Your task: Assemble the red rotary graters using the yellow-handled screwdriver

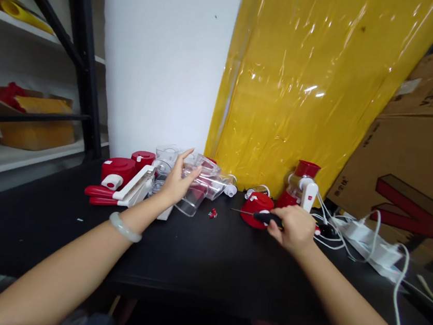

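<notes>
My right hand [294, 227] is closed around the black handle of a screwdriver [268, 218], whose thin shaft points left across the front of a red cone-shaped part [257, 204]. My left hand [178, 183], with a pale bangle at the wrist, has its fingers stretched apart beside clear plastic parts [210, 182]; whether it touches them I cannot tell. Left of that hand stand red bases [118, 169] and white parts with red handles [105, 192]. A little pile of small red pieces and screws [213, 213] lies between my hands.
A red and white hand-crank device [309, 191] stands at the back right. Beyond it are white cables and a power strip [376, 248], with a large cardboard box [413, 153] behind. Shelves [25, 159] are at the left. A yellow plastic sheet [299, 88] hangs behind the black table [205, 265].
</notes>
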Available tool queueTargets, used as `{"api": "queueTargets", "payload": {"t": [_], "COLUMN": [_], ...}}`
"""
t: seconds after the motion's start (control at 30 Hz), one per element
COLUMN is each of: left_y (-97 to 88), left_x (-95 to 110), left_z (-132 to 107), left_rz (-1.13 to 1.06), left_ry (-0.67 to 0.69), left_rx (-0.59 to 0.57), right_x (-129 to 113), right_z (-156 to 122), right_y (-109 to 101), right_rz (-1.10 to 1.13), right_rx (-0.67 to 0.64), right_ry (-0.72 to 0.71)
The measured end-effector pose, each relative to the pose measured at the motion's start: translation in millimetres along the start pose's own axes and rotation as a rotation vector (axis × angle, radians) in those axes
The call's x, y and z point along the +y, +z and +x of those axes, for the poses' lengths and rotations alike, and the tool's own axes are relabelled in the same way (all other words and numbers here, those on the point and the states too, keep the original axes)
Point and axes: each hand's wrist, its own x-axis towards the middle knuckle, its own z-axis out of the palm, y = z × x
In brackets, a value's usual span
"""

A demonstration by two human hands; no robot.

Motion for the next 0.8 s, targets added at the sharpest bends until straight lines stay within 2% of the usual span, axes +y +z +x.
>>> {"api": "queueTargets", "payload": {"t": [0.1,0.2,0.37,0.47,0.6,0.8], "left_y": [6.3,10.2,9.4,8.0,8.1,10.9], "left_x": [5.1,11.0,12.0,8.4,2.9,-5.6], "left_z": [-1.6,-2.8,-2.5,-2.1,-3.1,-5.8], "left_rz": [-0.271,-0.45,-0.729,-0.793,-0.779,-0.68], "left_ry": [-0.191,-0.386,-0.639,-0.696,-0.703,-0.647], "left_rx": [-0.051,-0.043,-0.099,-0.141,-0.176,-0.273], "right_x": [-12.2,-23.9,-47.6,-59.4,-68.6,-72.3], "right_z": [-8.1,-15.7,-21.0,-20.5,-19.4,-25.6], "right_y": [-14.7,-20.5,-15.2,-10.9,-8.6,-8.4], "right_rz": [0.073,0.081,0.034,0.01,0.019,0.052], "right_rx": [-0.054,-0.125,-0.38,-0.566,-0.797,-0.89], "right_ry": [-0.106,-0.185,-0.223,-0.154,-0.045,0.05]}}
